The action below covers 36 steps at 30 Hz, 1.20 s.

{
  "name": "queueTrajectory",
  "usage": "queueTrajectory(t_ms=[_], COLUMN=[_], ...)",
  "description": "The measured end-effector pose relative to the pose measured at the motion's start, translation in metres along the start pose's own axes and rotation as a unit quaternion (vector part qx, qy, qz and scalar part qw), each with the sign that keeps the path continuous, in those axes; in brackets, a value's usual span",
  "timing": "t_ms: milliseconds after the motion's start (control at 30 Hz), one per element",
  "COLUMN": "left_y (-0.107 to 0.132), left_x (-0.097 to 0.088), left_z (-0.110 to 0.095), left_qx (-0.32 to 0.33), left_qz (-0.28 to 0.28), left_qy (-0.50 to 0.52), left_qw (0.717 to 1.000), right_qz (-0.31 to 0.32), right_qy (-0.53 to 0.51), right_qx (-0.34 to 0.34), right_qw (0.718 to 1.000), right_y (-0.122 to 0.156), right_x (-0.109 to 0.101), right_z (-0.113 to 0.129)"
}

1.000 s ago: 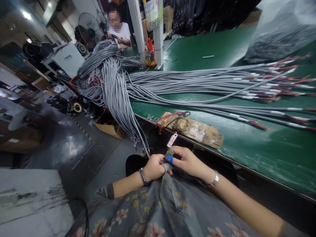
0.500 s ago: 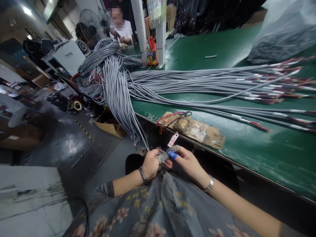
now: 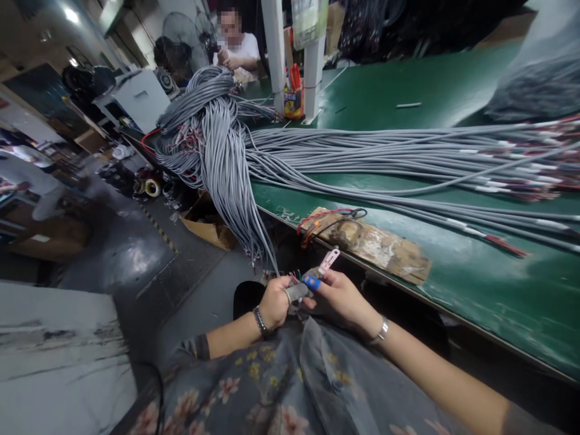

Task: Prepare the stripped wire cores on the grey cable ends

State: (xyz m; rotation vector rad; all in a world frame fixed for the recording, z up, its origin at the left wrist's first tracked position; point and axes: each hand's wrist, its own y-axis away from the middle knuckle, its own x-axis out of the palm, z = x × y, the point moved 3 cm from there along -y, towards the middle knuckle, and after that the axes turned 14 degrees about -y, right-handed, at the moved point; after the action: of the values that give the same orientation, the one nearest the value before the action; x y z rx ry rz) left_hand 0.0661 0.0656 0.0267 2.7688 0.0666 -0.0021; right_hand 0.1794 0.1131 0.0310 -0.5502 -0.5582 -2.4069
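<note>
My left hand is closed around the end of a grey cable, whose thin coloured wires stick up past the fingers. A grey wrapping covers its thumb. Close beside it, my right hand is closed, its blue-wrapped thumb pressed toward the wire ends. From the right fingers juts a small flat whitish piece with red marks and a hole at its tip. The fingers hide how it is gripped. Both hands are over my lap, before the bench edge.
A large bundle of grey cables drapes over the green bench. Near its edge lies a worn wooden board with red and black leads. An open cardboard box is on the floor. Another person sits at the far end.
The view has turned slightly, so the bench has shifted right. The whitish piece now sits closer to the right fingers and more tilted. Both hands remain together at the wires.
</note>
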Motion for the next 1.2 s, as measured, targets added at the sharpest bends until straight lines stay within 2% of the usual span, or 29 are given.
queueTrajectory(t_ms=[200, 433, 567, 733, 967, 1133, 1200], left_y=[0.001, 0.0, -0.002, -0.003, -0.002, -0.001, 0.0], left_x=[0.003, 0.003, 0.004, 0.006, 0.01, 0.009, 0.007], left_z=[-0.006, -0.001, 0.001, -0.003, -0.011, -0.012, -0.012], left_qx=[-0.013, -0.029, -0.047, -0.04, -0.024, -0.001, 0.0], left_qz=[-0.038, -0.065, -0.068, -0.068, -0.083, -0.085, -0.078], left_qy=[0.055, 0.078, 0.087, 0.099, 0.106, 0.088, 0.08], left_qw=[0.998, 0.994, 0.993, 0.992, 0.991, 0.993, 0.994], right_qz=[-0.047, -0.078, -0.073, -0.076, -0.026, 0.011, 0.001], right_qy=[0.016, -0.017, -0.027, 0.023, 0.03, 0.022, -0.02], right_qx=[-0.033, -0.021, -0.023, -0.057, -0.062, -0.025, -0.019], right_qw=[0.998, 0.997, 0.997, 0.995, 0.997, 0.999, 1.0], right_y=[-0.001, 0.002, 0.006, 0.008, 0.014, 0.02, 0.02], right_x=[-0.01, -0.008, -0.005, -0.009, -0.007, -0.01, -0.017], right_z=[-0.007, -0.005, 0.001, 0.008, 0.015, 0.012, 0.011])
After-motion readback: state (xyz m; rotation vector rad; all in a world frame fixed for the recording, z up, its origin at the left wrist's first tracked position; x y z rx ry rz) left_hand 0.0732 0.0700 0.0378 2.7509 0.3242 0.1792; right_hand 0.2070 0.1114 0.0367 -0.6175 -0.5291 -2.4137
